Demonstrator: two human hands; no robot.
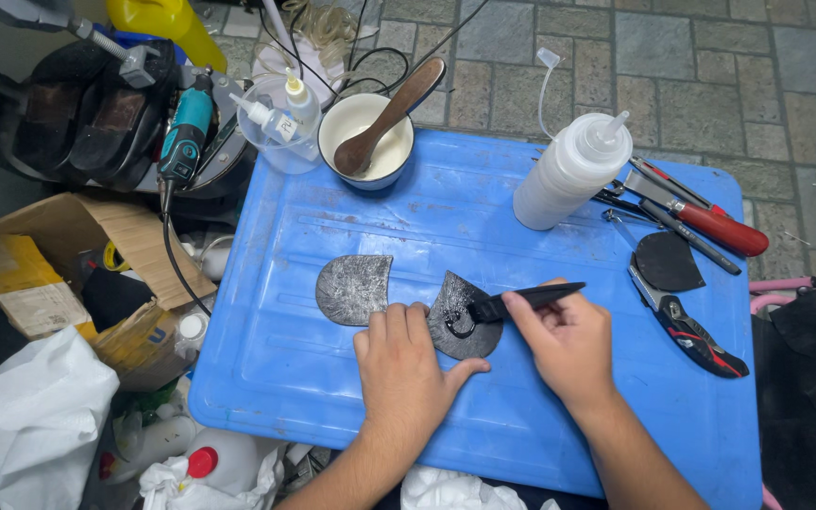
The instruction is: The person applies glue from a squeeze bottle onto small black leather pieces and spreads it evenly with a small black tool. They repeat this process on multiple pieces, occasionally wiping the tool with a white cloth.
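Note:
On a blue plastic lid (559,406) lie two dark heel-shaped rubber pieces. The left piece (353,288) looks grey and shiny and lies alone. My left hand (406,368) presses flat on the near edge of the right piece (455,307), pinning it down. My right hand (569,340) grips a black brush (526,299), whose bristle tip rests on that right piece. Both forearms come in from the bottom edge.
A white cup with a wooden-handled brush (370,142) and a white squeeze bottle (569,175) stand at the lid's far side. Red-handled tools (710,222), another dark heel piece (668,262) and pliers (696,335) lie right. A rotary tool (184,137), shoes, cardboard box (68,264) and bags crowd the left.

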